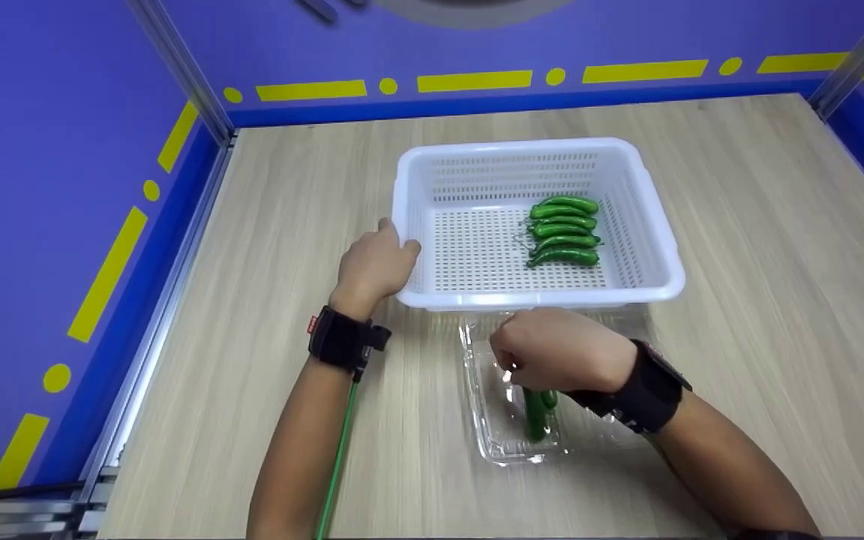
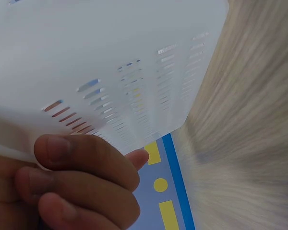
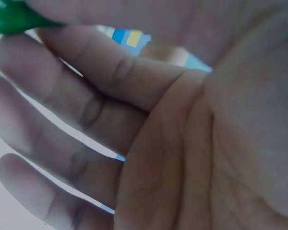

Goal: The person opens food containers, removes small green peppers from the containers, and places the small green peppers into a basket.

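Note:
My left hand (image 1: pixel 378 259) grips the left rim of a white plastic basket (image 1: pixel 537 301), its thumb over the edge. In the left wrist view, curled fingers (image 2: pixel 86 163) lie against the slotted outer wall. Several green chili peppers (image 1: pixel 563 231) lie in a column at the basket's right side. My right hand (image 1: pixel 563 349) is over a clear plastic clamshell box (image 1: pixel 488 420) in front of the basket. Its thumb and index finger pinch a green chili pepper (image 3: pixel 19 17). Below the hand, green peppers (image 1: pixel 535 416) show in the box, partly hidden.
A wooden tabletop (image 1: pixel 777 300) carries everything. Blue panels (image 1: pixel 49 150) with yellow marks and metal frame posts (image 1: pixel 184 71) border it at the left, back and right. A green cable (image 1: pixel 338 465) runs along the left forearm from a black wrist strap (image 1: pixel 342 341).

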